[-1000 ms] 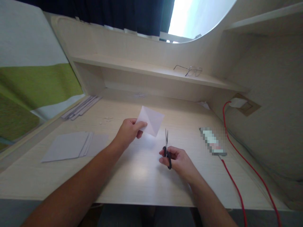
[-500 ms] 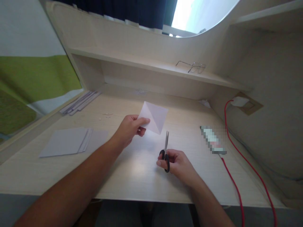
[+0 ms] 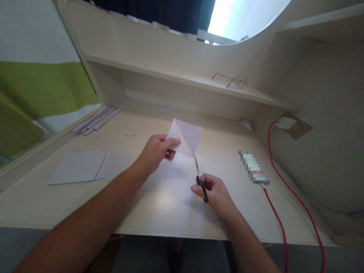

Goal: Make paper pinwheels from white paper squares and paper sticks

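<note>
Pinched between the thumb and fingers of my left hand (image 3: 159,151) is a square sheet of white paper (image 3: 186,137), held above the desk with a diagonal crease across it. My right hand (image 3: 213,191) grips a pair of scissors (image 3: 201,181) by its black handles. The blades look nearly closed and point up at the paper's lower corner. Whether the tips touch the paper I cannot tell.
A stack of white paper (image 3: 78,167) lies at the left, with paper strips (image 3: 98,120) behind it. Small scraps (image 3: 129,136) dot the desk (image 3: 159,216). A phone (image 3: 254,167) on a red cable (image 3: 277,216) lies right. Glasses (image 3: 234,80) rest on the shelf (image 3: 182,77).
The scissors have tilted leftward, and their tips have come up to the paper's lower corner. My left hand and the paper stay almost in place.
</note>
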A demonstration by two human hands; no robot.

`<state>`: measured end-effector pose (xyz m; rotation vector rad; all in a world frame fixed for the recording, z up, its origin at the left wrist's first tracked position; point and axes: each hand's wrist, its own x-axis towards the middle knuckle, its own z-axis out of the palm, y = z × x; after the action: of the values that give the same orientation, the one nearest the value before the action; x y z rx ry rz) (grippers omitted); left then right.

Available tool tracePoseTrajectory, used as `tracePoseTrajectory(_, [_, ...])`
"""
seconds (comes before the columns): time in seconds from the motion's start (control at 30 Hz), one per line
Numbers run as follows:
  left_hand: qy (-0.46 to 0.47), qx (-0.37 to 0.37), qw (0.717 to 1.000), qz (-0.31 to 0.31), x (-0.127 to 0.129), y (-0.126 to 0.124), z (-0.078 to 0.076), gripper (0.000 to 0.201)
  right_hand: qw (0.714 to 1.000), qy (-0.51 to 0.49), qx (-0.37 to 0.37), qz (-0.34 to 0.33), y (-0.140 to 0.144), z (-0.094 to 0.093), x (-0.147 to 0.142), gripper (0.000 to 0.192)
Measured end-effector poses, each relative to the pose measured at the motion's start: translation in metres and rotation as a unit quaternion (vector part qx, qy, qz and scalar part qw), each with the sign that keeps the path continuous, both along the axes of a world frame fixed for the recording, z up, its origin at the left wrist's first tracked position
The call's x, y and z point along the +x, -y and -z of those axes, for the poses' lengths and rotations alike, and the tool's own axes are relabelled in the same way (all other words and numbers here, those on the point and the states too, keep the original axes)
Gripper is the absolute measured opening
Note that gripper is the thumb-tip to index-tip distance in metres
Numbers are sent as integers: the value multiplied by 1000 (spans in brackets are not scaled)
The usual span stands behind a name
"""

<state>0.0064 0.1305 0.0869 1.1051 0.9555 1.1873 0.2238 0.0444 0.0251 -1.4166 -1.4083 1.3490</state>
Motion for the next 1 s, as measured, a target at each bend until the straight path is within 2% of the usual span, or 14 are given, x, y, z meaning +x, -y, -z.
tracePoseTrajectory(0.17, [-10,7,1000,2,0,0,2,27,1000,17,9,-11,0,1,0,39])
tracePoseTrajectory(0.57, [-116,60,991,18,1,0,13,37,1000,7,1,-24,0,-5,-1,38])
tracePoseTrajectory(1.0, [-180,69,981,6,1,5,4,37,1000,2,-11,-23,0,-9,-3,38])
